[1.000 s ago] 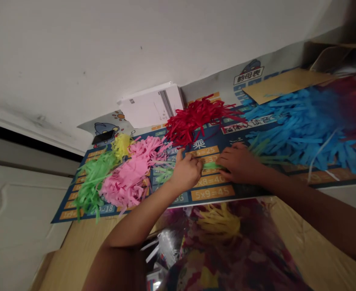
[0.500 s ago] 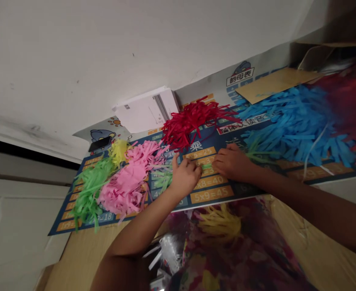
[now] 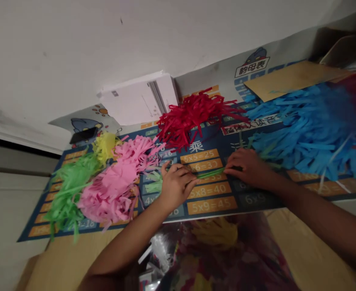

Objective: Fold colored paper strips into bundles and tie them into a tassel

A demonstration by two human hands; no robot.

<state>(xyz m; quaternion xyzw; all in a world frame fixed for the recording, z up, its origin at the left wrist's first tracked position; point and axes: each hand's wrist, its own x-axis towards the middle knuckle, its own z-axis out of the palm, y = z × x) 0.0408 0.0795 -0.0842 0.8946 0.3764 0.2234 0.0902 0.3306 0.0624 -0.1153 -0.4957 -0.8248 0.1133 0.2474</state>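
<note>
My left hand (image 3: pixel 175 184) and my right hand (image 3: pixel 248 166) rest on a blue multiplication-table mat (image 3: pixel 214 204) and both pinch a bundle of green paper strips (image 3: pixel 209 174) stretched between them. The bundle's frayed ends fan out past each hand, at the left (image 3: pixel 153 182) and toward the blue pile at the right. Both hands have their fingers closed on the strips.
Paper pom-poms lie on the mat: green (image 3: pixel 70 186), yellow (image 3: pixel 105 144), pink (image 3: pixel 117 182), red (image 3: pixel 192 115) and a big blue one (image 3: pixel 311 125). A white box (image 3: pixel 138 101) and a black phone (image 3: pixel 83 135) sit at the wall. A clear bag of coloured paper (image 3: pixel 220 250) lies near me.
My hands have moved apart along the green bundle, so more of the strips shows between them. The view has shifted a little, sliding the pom-poms to the left.
</note>
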